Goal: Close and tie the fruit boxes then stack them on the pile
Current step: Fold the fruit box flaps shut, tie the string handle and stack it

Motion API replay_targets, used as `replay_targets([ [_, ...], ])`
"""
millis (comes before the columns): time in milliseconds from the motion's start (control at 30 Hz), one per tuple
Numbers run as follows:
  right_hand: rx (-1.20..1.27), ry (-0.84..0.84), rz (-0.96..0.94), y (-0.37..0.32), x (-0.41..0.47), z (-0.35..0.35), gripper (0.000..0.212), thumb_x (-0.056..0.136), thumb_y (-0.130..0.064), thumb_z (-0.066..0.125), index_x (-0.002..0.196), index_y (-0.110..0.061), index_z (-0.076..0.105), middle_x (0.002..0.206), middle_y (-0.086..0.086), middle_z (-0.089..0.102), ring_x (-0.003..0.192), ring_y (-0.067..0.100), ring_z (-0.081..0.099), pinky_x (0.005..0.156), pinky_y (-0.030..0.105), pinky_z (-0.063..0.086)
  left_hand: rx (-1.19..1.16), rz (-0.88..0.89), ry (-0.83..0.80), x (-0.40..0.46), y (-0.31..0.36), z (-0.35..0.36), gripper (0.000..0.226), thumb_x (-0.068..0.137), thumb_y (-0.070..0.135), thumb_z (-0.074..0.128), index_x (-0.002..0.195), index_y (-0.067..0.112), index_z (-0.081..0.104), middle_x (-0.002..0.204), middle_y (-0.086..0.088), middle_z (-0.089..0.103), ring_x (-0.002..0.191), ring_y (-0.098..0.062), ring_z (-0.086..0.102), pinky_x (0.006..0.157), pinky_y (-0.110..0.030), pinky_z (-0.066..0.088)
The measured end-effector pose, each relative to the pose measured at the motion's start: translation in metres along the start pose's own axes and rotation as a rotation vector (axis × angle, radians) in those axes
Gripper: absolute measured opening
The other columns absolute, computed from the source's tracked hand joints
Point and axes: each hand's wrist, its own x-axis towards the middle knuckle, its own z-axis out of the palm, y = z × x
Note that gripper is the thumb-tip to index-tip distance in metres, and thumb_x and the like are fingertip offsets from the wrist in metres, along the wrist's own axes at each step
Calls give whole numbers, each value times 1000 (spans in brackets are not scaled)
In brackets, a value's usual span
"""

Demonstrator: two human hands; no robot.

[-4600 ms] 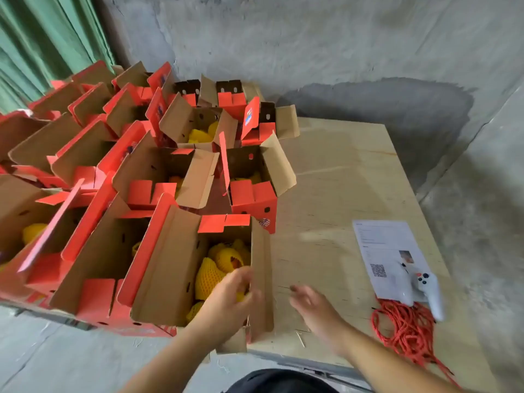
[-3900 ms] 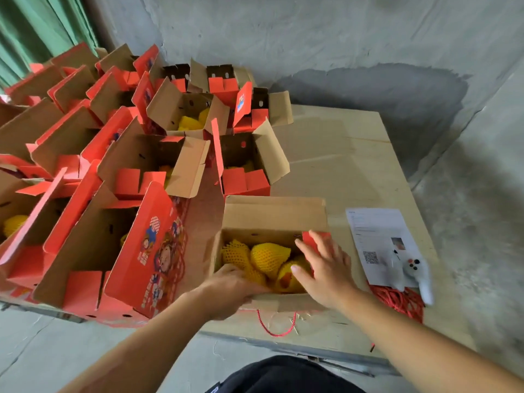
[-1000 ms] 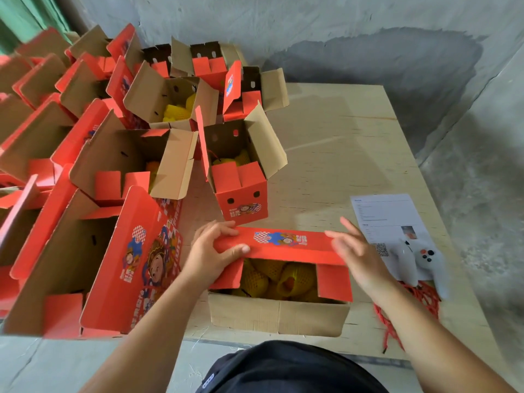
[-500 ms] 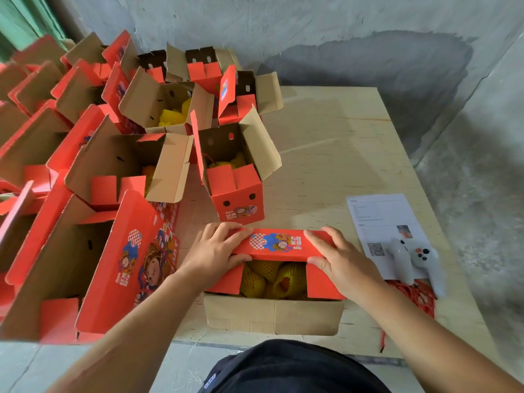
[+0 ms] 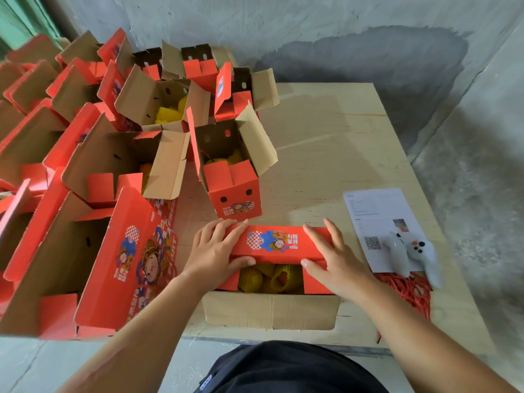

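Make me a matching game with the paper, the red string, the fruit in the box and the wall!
Things:
1. paper sheet
2. string bundle
3. netted fruit
4. wall

Colours:
A. yellow
B. grey
C. white
D. red

Pairs: 1-C, 2-D, 3-A, 4-B

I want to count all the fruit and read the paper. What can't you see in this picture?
Head view only:
- Fruit in the nearest box: partly hidden by the red flap that the left hand and right hand hold, so it cannot be counted.
- Paper: print too small to read; the white controller covers one corner.
- Red string: partly under the paper and controller.
- Boxes at the left: cut off by the picture's edge.
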Motion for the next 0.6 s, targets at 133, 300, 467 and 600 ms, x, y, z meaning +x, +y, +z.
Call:
replay_targets([
  [133, 184, 85, 53, -7, -5, 4, 82, 97, -51, 62, 159, -51, 10, 164, -15, -8, 139, -10, 30, 101, 25, 43, 88, 7, 38, 1, 2, 2, 88, 89, 87, 31, 161, 35, 30, 148, -1, 44, 137, -30, 36, 112, -53, 33],
  [300, 748, 79, 507, -10, -36, 16, 90, 82, -75, 64, 155, -39, 27, 148, -3, 42, 128, 12, 48, 95, 36, 47, 70, 3, 100, -1, 3, 9, 83, 92, 82, 37, 159, 35, 30, 147, 0, 44, 137, -28, 36, 111, -52, 36],
  [467, 909, -360, 816, -7, -65, 10, 87, 62, -98, 51, 127, -41, 46, 106, 19, 73, 73, 37, 75, 65, 42, 62, -90, -20, 77, 1, -1, 6, 89, 84, 84, 49, 159, 38, 31, 150, 4, 41, 139, -26, 30, 113, -52, 33],
  [600, 731, -246, 747, -19, -62, 5, 66, 86, -84, 45, 140, -48, 36, 93, 27, 72, 59, 38, 72, 47, 33, 53, -231, 17, 67, 0, -3, 5, 75, 87, 69, 62, 152, 41, 39, 154, 8, 38, 144, -26, 24, 119, -53, 32],
])
